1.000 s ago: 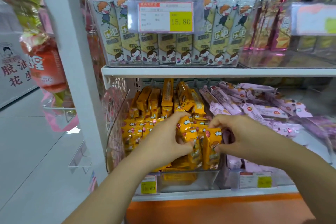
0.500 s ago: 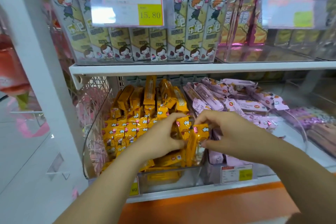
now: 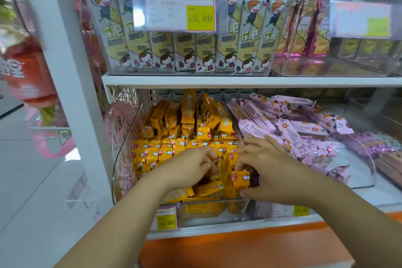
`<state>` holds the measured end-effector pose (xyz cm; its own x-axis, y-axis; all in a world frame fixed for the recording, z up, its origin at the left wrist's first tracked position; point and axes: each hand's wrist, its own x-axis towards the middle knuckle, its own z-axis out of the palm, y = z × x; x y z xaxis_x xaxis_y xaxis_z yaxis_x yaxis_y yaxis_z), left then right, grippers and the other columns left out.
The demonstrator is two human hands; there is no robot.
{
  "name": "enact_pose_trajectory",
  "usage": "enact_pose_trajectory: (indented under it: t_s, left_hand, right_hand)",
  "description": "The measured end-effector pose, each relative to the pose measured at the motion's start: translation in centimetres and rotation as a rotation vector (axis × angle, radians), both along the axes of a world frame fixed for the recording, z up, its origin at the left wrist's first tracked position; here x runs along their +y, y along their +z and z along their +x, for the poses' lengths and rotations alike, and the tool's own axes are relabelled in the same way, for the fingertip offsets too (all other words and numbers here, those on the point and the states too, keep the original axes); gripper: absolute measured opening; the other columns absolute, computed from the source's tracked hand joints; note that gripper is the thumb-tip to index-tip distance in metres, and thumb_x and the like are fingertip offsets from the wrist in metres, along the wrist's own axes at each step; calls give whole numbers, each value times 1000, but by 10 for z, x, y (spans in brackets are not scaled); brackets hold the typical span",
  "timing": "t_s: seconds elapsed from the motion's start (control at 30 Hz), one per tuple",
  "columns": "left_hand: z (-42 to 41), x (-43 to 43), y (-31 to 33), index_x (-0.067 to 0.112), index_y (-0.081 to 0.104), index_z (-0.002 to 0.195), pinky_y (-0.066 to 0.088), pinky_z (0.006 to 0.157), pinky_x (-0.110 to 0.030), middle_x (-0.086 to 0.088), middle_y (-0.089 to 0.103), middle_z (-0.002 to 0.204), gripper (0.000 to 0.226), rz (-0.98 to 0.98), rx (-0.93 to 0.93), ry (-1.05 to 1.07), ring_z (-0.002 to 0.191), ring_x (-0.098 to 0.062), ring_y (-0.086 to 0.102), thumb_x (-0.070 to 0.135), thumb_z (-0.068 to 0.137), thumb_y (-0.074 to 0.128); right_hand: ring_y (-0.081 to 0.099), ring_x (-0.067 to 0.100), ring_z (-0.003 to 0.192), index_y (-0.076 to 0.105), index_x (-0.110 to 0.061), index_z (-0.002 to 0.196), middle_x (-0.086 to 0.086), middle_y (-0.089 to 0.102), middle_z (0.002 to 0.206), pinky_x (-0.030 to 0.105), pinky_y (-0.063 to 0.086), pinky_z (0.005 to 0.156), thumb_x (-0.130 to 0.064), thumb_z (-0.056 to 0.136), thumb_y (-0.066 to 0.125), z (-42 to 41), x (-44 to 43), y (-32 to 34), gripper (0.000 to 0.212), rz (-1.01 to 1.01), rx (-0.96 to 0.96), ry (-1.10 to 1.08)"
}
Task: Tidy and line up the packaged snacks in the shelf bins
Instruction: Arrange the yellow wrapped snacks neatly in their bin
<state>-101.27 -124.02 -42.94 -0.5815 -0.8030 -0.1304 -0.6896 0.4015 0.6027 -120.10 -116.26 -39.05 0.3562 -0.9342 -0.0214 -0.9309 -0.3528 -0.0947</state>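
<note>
A clear bin on the lower shelf holds several yellow snack packs, some upright in rows at the back and others loose at the front. My left hand reaches into the front of the bin with its fingers curled among the packs. My right hand grips an upright yellow pack at the bin's front right, thumb low and fingers over the top. Beside it on the right, a second clear bin holds pink snack packs lying in a loose heap.
The upper shelf carries a clear bin of grey cartoon packs with a 15.80 price tag, and pink-and-gold packs to the right. A white upright post stands left. An orange base runs below.
Both hands have sunk lower into the front of the yellow bin. The yellow pack in my right hand has moved down toward the front right corner. The camera view has shifted right.
</note>
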Motion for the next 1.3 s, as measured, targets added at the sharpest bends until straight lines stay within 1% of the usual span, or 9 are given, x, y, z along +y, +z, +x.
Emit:
enact_pose_trajectory:
  t_s: [0.13, 0.27, 0.47, 0.63, 0.73, 0.93, 1.03, 1.17, 1.3]
  left_hand:
    - [2, -1, -6, 23, 64, 112, 47, 89, -27, 4, 61, 120, 26, -65, -231, -43, 108, -14, 56, 13, 96, 46]
    - [-3, 0, -8, 23, 58, 124, 42, 80, -24, 1, 56, 126, 32, -61, -319, -74, 112, -18, 53, 16, 93, 55]
    - [-3, 10, -22, 33, 51, 129, 40, 95, -34, -7, 43, 123, 46, -140, -438, -18, 113, -26, 48, 39, 85, 66]
    - [2, 11, -19, 34, 54, 122, 42, 90, -29, -4, 41, 116, 45, -91, -385, -56, 99, -19, 47, 53, 82, 63]
    - [6, 9, -16, 37, 53, 120, 42, 94, -32, -1, 37, 113, 53, 9, -374, -79, 104, -20, 43, 57, 74, 70]
    - [9, 5, -16, 35, 50, 118, 43, 92, -30, 1, 39, 114, 55, 40, -336, -101, 106, -18, 44, 47, 71, 78]
    - [11, 5, -17, 28, 54, 116, 47, 85, -25, 7, 50, 110, 45, 30, -222, -108, 101, -13, 51, 36, 77, 76]
    - [12, 4, -21, 27, 58, 112, 49, 85, -26, 15, 59, 103, 34, -7, -179, -122, 97, -8, 57, 29, 81, 72]
    - [17, -1, -23, 28, 58, 107, 46, 84, -16, 16, 59, 103, 30, 144, -79, -105, 98, -4, 57, 18, 81, 73]
  right_hand:
    - [-1, 0, 140, 53, -39, 110, -21, 31, 144, 37, -11, 116, -50, 79, 65, -1, -1, -1, 35, -2, -10, -1]
    - [-1, 0, 140, 53, -39, 110, -20, 30, 144, 37, -11, 116, -51, 79, 65, -2, -2, -2, 36, -3, -18, 7]
    - [1, 2, 141, 54, -38, 109, -20, 32, 143, 38, -10, 117, -50, 78, 66, -3, -3, -4, 35, -18, -32, 20]
    - [2, 2, 140, 54, -37, 109, -19, 32, 143, 38, -9, 117, -48, 78, 67, -3, -3, -5, 35, -18, -38, 20]
    - [2, 4, 141, 54, -37, 110, -19, 32, 144, 38, -9, 117, -50, 78, 66, -4, -3, -5, 36, -21, -39, 24]
    - [3, 4, 141, 55, -36, 110, -18, 32, 143, 39, -9, 117, -51, 78, 66, -5, -5, -5, 37, -24, -34, 27]
    - [4, 5, 141, 55, -36, 110, -18, 33, 143, 39, -9, 117, -50, 78, 67, -5, -6, -5, 37, -26, -39, 27]
    - [4, 5, 141, 54, -36, 111, -17, 32, 144, 38, -9, 116, -50, 78, 67, -3, -6, -6, 37, -27, -43, 21]
    - [5, 5, 139, 54, -36, 112, -17, 31, 144, 38, -7, 116, -50, 79, 66, -2, -7, -5, 38, -23, -37, 18]
